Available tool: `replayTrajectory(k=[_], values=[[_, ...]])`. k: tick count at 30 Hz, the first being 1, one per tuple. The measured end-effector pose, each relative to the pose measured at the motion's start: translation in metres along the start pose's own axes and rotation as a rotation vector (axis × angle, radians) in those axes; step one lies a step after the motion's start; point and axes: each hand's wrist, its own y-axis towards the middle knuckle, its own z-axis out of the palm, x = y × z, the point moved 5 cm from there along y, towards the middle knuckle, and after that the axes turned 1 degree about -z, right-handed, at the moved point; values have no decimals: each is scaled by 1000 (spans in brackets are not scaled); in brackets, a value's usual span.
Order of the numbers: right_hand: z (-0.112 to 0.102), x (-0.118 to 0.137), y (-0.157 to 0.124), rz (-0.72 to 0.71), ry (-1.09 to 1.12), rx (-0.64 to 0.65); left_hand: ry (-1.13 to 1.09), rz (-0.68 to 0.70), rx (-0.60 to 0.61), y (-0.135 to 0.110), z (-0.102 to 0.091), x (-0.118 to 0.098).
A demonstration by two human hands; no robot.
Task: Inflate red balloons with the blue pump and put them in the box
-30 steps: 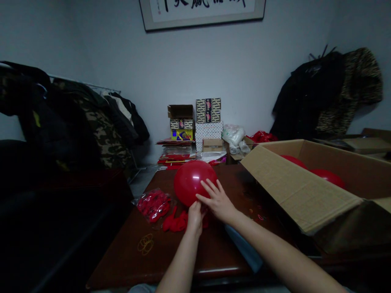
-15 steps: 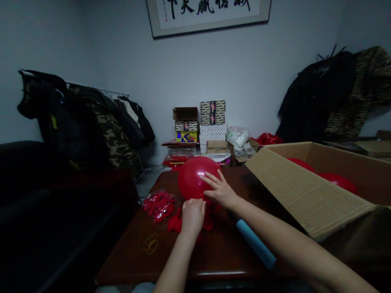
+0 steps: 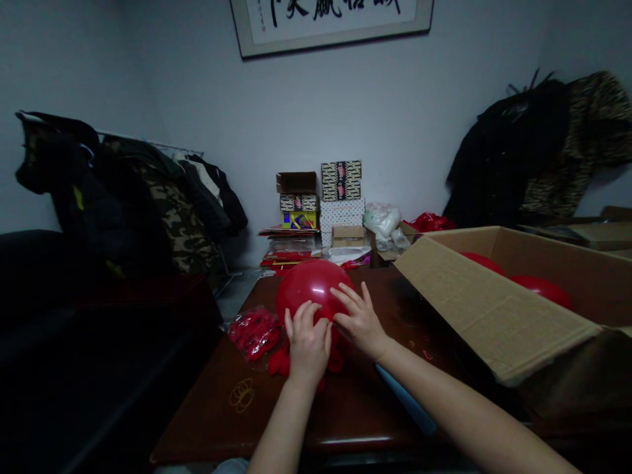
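An inflated red balloon (image 3: 313,280) stands over the table in front of me. At its near side, the thumb and forefinger of my left hand (image 3: 309,345) are pinched together, its other fingers raised against the balloon. My right hand (image 3: 363,326) meets it there with thumb and forefinger closed, the remaining fingers spread along the balloon's right side. The balloon's neck is hidden behind the fingers. Loose uninflated red balloons (image 3: 279,362) lie beneath. A clear bag of red balloons (image 3: 254,332) lies to the left. Under my right forearm is a blue cylindrical tool (image 3: 409,405), partly covered.
Thin yellow rings (image 3: 241,395), like rubber bands, lie on the brown table (image 3: 197,434). An open cardboard box (image 3: 494,309) with inflated red balloons (image 3: 540,288) stands at the right. Stacked boxes (image 3: 342,181) are at the back wall; a dark sofa (image 3: 99,368) is left.
My left hand's fingers have opened out and lifted against the balloon, while thumb and forefinger meet my right hand. The balloon has dropped slightly and shifted left. The view has turned a little.
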Motion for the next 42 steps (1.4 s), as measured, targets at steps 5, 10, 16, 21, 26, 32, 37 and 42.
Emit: replayTrajectory(k=[5,10,16,21,26,32,37,42], values=[[-16,-15,-10,93,-20,0,-27,115,-3,9,10,-19],[-29,-32,-22,132,-78,14,-36,246,23,17,33,-36],[-28,-58,-45,140,-77,124,-37,336,70,22,67,-51],[-24,-77,-69,184,-66,229,-58,339,104,17,95,-60],[-22,-94,-96,242,14,278,-76,327,160,5,118,-67],[-24,-123,-142,376,-18,249,-70,329,195,1,128,-68],[-23,-135,-180,409,-47,298,-57,338,194,3,127,-68],[-12,-138,-200,435,-56,366,-63,356,202,-1,129,-72]])
